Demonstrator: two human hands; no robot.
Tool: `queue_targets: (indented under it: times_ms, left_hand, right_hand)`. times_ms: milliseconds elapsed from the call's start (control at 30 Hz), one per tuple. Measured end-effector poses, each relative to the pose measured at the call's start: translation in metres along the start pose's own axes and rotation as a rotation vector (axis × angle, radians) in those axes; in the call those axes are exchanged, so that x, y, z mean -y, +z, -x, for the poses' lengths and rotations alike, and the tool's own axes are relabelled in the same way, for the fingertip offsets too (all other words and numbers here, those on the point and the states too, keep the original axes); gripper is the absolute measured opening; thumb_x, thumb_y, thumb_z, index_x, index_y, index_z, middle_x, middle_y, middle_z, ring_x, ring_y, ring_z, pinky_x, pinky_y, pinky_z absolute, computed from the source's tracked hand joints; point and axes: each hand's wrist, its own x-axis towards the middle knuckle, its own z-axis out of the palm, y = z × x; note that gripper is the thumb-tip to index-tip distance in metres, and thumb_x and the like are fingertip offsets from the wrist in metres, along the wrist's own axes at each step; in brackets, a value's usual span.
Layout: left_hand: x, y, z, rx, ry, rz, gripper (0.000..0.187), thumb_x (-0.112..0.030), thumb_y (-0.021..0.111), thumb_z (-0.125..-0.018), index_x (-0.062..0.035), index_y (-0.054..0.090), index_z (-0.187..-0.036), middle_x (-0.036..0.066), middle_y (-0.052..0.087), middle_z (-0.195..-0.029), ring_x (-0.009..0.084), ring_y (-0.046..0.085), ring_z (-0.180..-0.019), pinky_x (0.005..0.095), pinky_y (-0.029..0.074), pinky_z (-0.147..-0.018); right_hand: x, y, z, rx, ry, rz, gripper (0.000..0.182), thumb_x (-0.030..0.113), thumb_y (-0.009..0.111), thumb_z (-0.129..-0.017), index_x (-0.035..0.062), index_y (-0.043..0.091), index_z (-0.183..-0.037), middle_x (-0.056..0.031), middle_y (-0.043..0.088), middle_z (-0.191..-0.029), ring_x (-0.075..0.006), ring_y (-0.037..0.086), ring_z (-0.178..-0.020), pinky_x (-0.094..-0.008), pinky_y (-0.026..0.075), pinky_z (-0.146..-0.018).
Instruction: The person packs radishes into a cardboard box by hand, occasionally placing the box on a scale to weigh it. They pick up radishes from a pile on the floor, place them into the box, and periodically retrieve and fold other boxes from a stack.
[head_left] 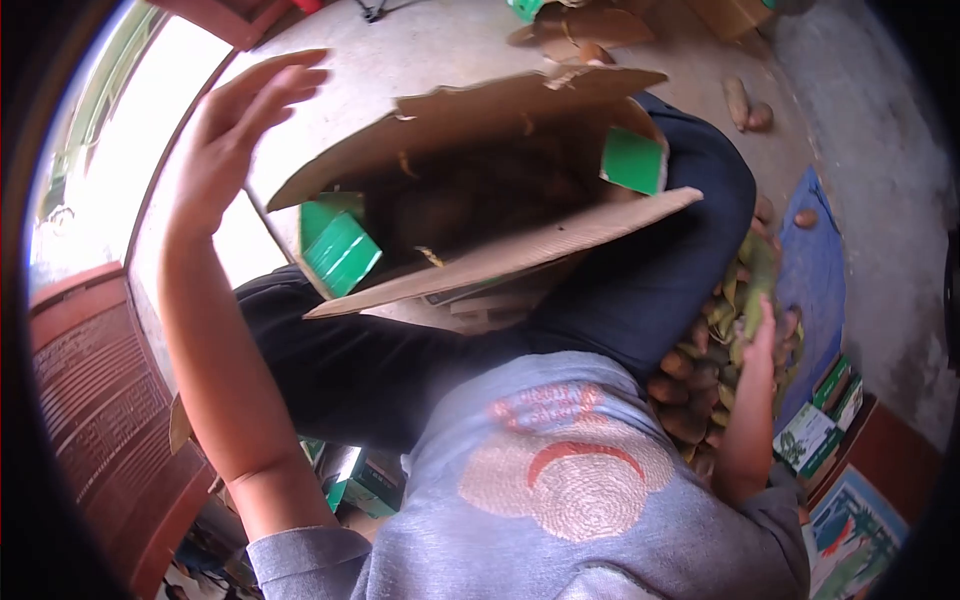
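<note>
An open cardboard box with green corner flaps stands between my legs, its flaps spread. Dim brown shapes lie in its shadowed inside. My left hand is raised beside the box's left end, fingers stretched out and nothing in them. Over at the right, my right hand is at a heap of brown and green produce on the floor. Its fingers are against a long green piece of produce, blurred, and seem closed on it.
A blue sheet lies along the right wall with a round brown piece on it. Two brown pieces rest on the floor beyond. Green-and-white cartons stand at lower right. Brown wooden furniture is at left.
</note>
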Motion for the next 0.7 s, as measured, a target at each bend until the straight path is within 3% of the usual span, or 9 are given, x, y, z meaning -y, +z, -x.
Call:
queue_targets:
  times_ms: [67,133,200,267,400,467,600,667,700]
  left_hand:
    - [-0.003,0.011,-0.001,0.078,0.092,0.002,0.042,-0.037,0.048,-0.096,-0.0063,0.058,-0.122,0.01,0.063,-0.117,0.0209,0.057,-0.111,0.0356,0.043,-0.097]
    - [-0.008,0.019,-0.002,0.134,0.054,-0.016,0.037,-0.029,0.055,-0.094,-0.0052,0.058,-0.121,0.01,0.063,-0.115,0.0202,0.058,-0.108,0.0352,0.046,-0.094]
    - [-0.013,0.025,0.001,0.167,0.08,0.009,0.035,-0.028,0.055,-0.093,-0.0069,0.059,-0.121,0.011,0.064,-0.114,0.0215,0.06,-0.105,0.0358,0.048,-0.092]
    - [-0.011,0.03,0.002,0.162,0.055,-0.01,0.035,-0.028,0.058,-0.091,-0.0078,0.059,-0.12,0.011,0.064,-0.112,0.023,0.062,-0.102,0.0371,0.049,-0.091]
    - [-0.007,0.034,0.006,0.127,0.018,-0.313,0.037,-0.023,0.066,-0.084,-0.0061,0.061,-0.117,0.014,0.066,-0.106,0.0286,0.064,-0.096,0.037,0.05,-0.084]
    - [0.001,0.034,0.008,0.11,0.079,-0.355,0.031,-0.019,0.064,-0.084,-0.0042,0.063,-0.112,0.017,0.066,-0.098,0.0322,0.063,-0.09,0.0386,0.05,-0.079]
    - [-0.001,0.032,0.012,0.125,0.073,-0.385,0.022,-0.014,0.062,-0.085,-0.0012,0.065,-0.102,0.02,0.065,-0.082,0.0358,0.063,-0.078,0.0397,0.051,-0.072]
    - [0.0,0.032,0.013,0.113,0.074,-0.357,0.021,-0.014,0.061,-0.085,-0.0009,0.066,-0.101,0.02,0.065,-0.08,0.0353,0.063,-0.075,0.0395,0.051,-0.07]
    - [0.001,0.032,0.012,0.122,0.081,-0.355,0.021,-0.014,0.061,-0.085,-0.0007,0.066,-0.101,0.02,0.065,-0.079,0.0353,0.063,-0.075,0.0394,0.051,-0.07]
  right_hand:
    - [0.058,0.031,0.044,-0.044,-0.362,0.013,0.046,0.033,0.067,-0.081,0.004,0.055,-0.115,-0.0081,0.06,-0.099,-0.0179,0.058,-0.087,-0.0289,0.046,-0.074]
    - [0.113,0.051,0.088,0.088,-0.766,0.254,0.05,0.029,0.066,-0.084,0.0005,0.051,-0.122,-0.0098,0.06,-0.106,-0.0182,0.058,-0.092,-0.0277,0.044,-0.082]
    - [0.166,0.089,0.15,0.22,-1.064,0.509,0.054,0.029,0.066,-0.083,-0.0026,0.05,-0.122,-0.0099,0.059,-0.105,-0.0172,0.058,-0.09,-0.0286,0.042,-0.089]
    - [0.201,0.134,0.208,0.376,-1.233,0.689,0.059,0.032,0.067,-0.079,-0.0039,0.049,-0.122,-0.0098,0.058,-0.105,-0.0179,0.057,-0.089,-0.0298,0.043,-0.087]
    - [0.23,0.234,0.292,0.765,-1.35,1.057,0.064,0.035,0.071,-0.067,-0.0062,0.054,-0.113,-0.0117,0.06,-0.095,-0.0215,0.058,-0.087,-0.0322,0.045,-0.079]
    - [0.219,0.286,0.303,0.937,-1.427,1.221,0.059,0.036,0.072,-0.064,-0.0043,0.057,-0.105,-0.0148,0.061,-0.091,-0.0271,0.06,-0.084,-0.0336,0.046,-0.077]
    - [0.172,0.368,0.289,1.019,-1.267,1.648,0.054,0.045,0.068,-0.07,-0.0005,0.06,-0.099,-0.0212,0.063,-0.095,-0.037,0.06,-0.09,-0.0402,0.047,-0.08]
    - [0.145,0.398,0.272,0.965,-1.201,1.746,0.058,0.048,0.065,-0.074,-0.0015,0.06,-0.105,-0.0232,0.062,-0.101,-0.0381,0.059,-0.096,-0.0418,0.047,-0.086]
    - [0.131,0.41,0.263,1.039,-1.25,1.643,0.06,0.048,0.066,-0.074,-0.0019,0.059,-0.107,-0.0237,0.062,-0.103,-0.0385,0.059,-0.097,-0.0417,0.046,-0.087]
